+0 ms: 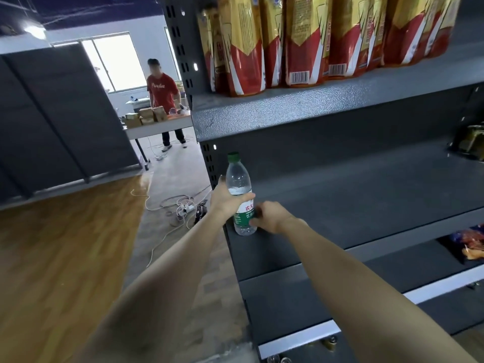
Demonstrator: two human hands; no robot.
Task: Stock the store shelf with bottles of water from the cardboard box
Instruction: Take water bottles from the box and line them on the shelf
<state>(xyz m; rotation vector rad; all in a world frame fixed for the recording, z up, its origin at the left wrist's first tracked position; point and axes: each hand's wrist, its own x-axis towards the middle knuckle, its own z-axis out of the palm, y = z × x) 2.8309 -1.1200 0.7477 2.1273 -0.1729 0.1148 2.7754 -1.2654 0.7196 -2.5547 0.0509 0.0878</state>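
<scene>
Water bottle (240, 195) upright at far L end of shelf (340, 192), nr front edge. Both hands grip it: left hand (224, 203) upper body, right hand (269, 216) label. Shelf bare to R.

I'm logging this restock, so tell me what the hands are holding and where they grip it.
Both hold one water bottle standing on the shelf: left hand around its middle, right hand at the label.

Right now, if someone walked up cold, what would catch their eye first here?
Probably the water bottle with its green cap, upright at the left end of the dark middle shelf, gripped by the left hand and the right hand. Next, the red and gold packages crowding the shelf above.
</scene>
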